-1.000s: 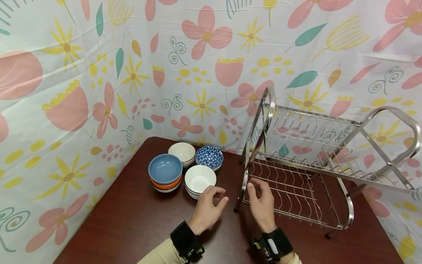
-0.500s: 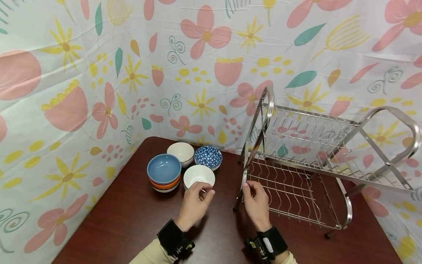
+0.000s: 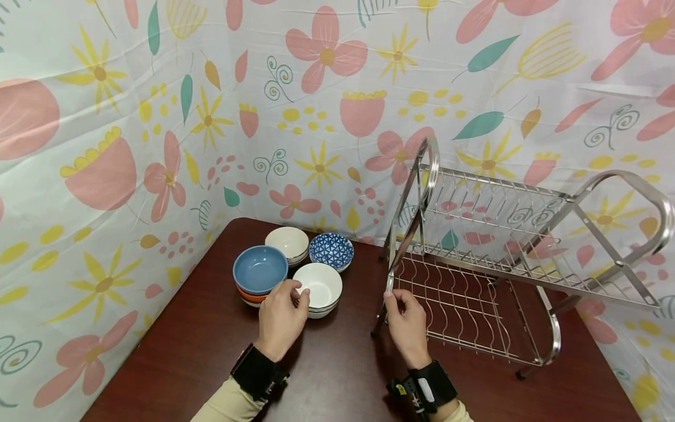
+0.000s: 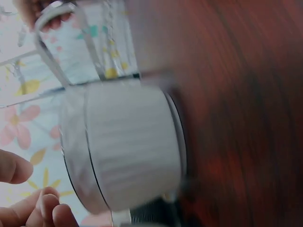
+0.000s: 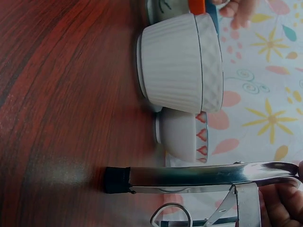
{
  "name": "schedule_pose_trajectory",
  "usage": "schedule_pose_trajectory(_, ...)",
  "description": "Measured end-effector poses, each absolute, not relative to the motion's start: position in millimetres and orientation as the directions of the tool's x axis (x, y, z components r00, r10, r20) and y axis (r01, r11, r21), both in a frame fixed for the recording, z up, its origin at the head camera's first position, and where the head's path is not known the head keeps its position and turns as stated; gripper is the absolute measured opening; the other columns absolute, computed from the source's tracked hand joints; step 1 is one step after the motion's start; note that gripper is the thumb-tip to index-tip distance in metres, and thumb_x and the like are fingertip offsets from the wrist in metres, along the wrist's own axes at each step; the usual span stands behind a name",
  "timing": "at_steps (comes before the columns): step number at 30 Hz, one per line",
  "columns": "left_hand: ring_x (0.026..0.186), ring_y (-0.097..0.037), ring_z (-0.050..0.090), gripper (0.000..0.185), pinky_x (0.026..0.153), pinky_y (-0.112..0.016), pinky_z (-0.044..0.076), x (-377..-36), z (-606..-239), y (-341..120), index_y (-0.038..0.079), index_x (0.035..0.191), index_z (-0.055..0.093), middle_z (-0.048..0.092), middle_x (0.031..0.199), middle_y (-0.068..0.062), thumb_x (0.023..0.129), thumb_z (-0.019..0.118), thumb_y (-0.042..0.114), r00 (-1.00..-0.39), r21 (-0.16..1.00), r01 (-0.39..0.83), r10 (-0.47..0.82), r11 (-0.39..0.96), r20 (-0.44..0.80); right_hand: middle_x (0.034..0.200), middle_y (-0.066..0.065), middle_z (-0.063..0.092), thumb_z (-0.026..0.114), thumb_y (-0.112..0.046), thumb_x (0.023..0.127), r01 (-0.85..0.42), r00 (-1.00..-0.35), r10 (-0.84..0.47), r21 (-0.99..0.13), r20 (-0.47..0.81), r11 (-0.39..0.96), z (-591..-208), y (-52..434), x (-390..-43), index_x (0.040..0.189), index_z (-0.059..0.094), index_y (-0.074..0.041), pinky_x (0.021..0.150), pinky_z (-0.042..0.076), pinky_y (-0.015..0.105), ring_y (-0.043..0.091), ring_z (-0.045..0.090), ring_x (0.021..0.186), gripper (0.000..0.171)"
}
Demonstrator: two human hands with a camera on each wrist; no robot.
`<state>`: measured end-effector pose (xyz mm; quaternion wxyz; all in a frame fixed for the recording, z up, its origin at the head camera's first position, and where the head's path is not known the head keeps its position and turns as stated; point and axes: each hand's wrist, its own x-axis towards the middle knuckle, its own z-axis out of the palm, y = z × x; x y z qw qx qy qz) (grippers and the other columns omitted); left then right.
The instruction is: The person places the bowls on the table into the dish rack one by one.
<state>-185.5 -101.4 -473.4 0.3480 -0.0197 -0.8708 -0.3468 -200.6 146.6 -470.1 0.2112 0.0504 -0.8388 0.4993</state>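
Right hand (image 3: 408, 322) on the rack (image 3: 495, 269): my thumb and fingers curl round its front left bar, how tightly I can't tell. Left hand (image 3: 282, 316) is well to the left of the rack, fingers bent, thumb standing apart, a gap between, nothing in it; it's by the rims of the white bowls (image 3: 317, 285), contact unclear. Those bowls are nested, upright on the table (image 3: 327, 375), left of the rack, about level with its front left leg. Farthest left of the rack: blue bowl (image 3: 261, 269) on an orange bowl (image 3: 248, 294), something pale under them. Toward the back, patterned bowl (image 3: 331, 251) sits near the rack's left side, cream bowls (image 3: 287, 241) farther out. Step, as I judge it: left hand working at the bowls, right hand steadying the rack. To do it well, I'd set the thumb inside the rim, fingers outside, on one bowl only; nested ones may cling. Lift straight up, level, knuckles clear of the blue bowl, whose stack could get knocked. Right hand should just brace; pulling could slide or tip the rack.
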Motion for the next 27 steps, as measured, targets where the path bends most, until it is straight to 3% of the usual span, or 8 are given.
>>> schedule_pose_trajectory(4,0.054,-0.02,0.056,0.017,0.048,-0.04,0.046,-185.4,-476.5,-106.9,0.004,0.082,0.069,0.056,0.065,0.002,0.081,0.072,0.021,-0.739,0.502,0.203,-0.205,0.841,0.642,0.07,0.001,0.054,0.057,-0.024,0.097,-0.284,-0.912,0.13,-0.828,0.388,0.484,-469.7,146.6,-200.3,0.092,0.065,-0.01,0.052,0.038,0.026,0.014,0.046,0.054,0.017)
schedule_pose_trajectory(9,0.051,-0.028,0.058,0.024,0.044,-0.044,0.044,-182.8,-478.2,-108.7,0.008,0.073,0.066,0.055,0.057,0.002,0.083,0.069,0.03,-0.796,0.486,0.1,-0.223,0.868,0.563,0.07,0.0,0.055,0.057,-0.025,0.097,-0.294,-0.912,0.123,-0.831,0.392,0.473,-468.9,146.9,-198.9,0.092,0.065,-0.01,0.051,0.039,0.026,0.014,0.048,0.053,0.019)
schedule_pose_trajectory(17,0.056,-0.038,0.061,0.051,0.046,-0.049,0.046,-186.3,-483.4,-104.7,-0.002,0.083,0.065,0.063,0.067,-0.022,0.087,0.061,0.049,-0.867,0.532,0.001,-0.264,0.847,0.422,0.074,0.001,0.057,0.056,-0.026,0.098,-0.297,-0.914,0.112,-0.832,0.39,0.469,-470.9,147.8,-198.2,0.093,0.064,-0.013,0.051,0.04,0.026,0.013,0.05,0.054,0.016)
schedule_pose_trajectory(27,0.06,-0.037,0.062,0.042,0.05,-0.048,0.048,-195.6,-486.4,-101.6,-0.004,0.081,0.063,0.063,0.069,-0.02,0.085,0.065,0.038,-0.896,0.578,-0.011,-0.264,0.816,0.356,0.077,0.001,0.058,0.056,-0.027,0.098,-0.285,-0.918,0.112,-0.827,0.381,0.484,-472.0,147.4,-197.9,0.096,0.065,-0.012,0.052,0.041,0.025,0.012,0.051,0.055,0.017)
